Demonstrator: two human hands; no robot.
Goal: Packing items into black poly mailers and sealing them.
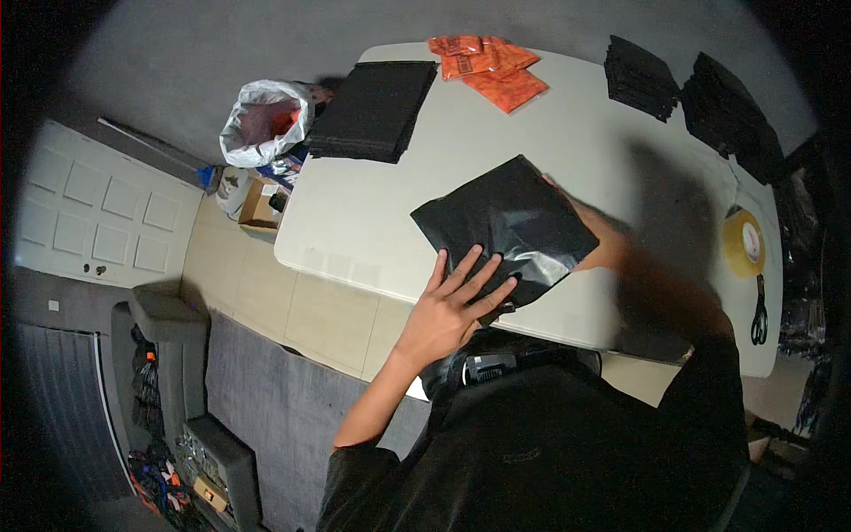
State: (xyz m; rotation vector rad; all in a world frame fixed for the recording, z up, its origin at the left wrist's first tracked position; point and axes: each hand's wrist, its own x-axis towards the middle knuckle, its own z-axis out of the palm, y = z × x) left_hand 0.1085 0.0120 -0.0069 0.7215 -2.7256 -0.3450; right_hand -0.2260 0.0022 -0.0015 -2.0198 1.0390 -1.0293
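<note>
A glossy black plastic mailer bag (505, 208) is held at a tilt over the near part of the white table (372, 204). My left hand (448, 310) lies over its near left edge, four fingers spread across the front; the thumb is mostly hidden at the lower edge. Behind the bag, my right hand (592, 229) supports its right side, most of the fingers hidden by the plastic. A flat stack of black bags (372, 111) rests at the table's far left. Several orange packets (487, 66) in clear wrapping overlap at the far edge.
Two black stacks (640, 78) stand at the far right. A yellow tape roll (745, 244) and black-handled scissors (760, 310) lie along the right edge. Beyond the left edge are a white-lined bin (266, 124) and a cardboard box (259, 208). A grey sofa (168, 355) stands farther left.
</note>
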